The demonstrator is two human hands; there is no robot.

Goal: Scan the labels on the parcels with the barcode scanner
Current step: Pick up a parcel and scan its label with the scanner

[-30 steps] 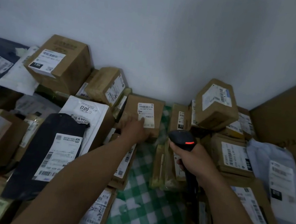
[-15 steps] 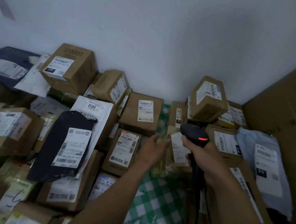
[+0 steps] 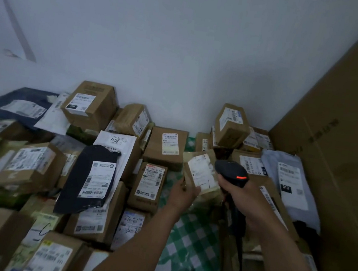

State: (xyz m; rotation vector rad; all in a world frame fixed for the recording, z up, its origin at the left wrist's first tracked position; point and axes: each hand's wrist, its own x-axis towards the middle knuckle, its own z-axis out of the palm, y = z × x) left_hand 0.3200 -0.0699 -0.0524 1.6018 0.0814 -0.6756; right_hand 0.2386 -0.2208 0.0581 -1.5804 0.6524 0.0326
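1. The left grip (image 3: 183, 192) holds a small parcel (image 3: 202, 172) by its lower left edge, fingers curled round the edge and thumb on the front.
2. The small parcel is lifted clear of the heap and tilted, its white label (image 3: 201, 171) facing up and toward the camera. The print on the label is too blurred to read.
3. The right grip (image 3: 241, 196) is clenched round the handle of a black scanner (image 3: 231, 173). The scanner's head sits just beside the small parcel's right edge, and an orange light glows on its back.
4. The scanner's cable (image 3: 239, 268) hangs straight down past the right forearm to the bottom of the view.
5. A green checked cloth (image 3: 191, 239) shows as a narrow bare strip between two heaps of parcels, and both forearms reach in above it.
6. On the left, the heap crowds right up to the strip. A brown box (image 3: 148, 186) lies at its edge and a black bag (image 3: 90, 180) lies across other boxes further left.
7. Behind the small parcel, a flat box (image 3: 165, 148) lies against the white wall (image 3: 184, 56).
8. On the right, a grey bag (image 3: 290, 179) and stacked boxes are hemmed in by a large cardboard sheet (image 3: 341, 156) standing on edge.
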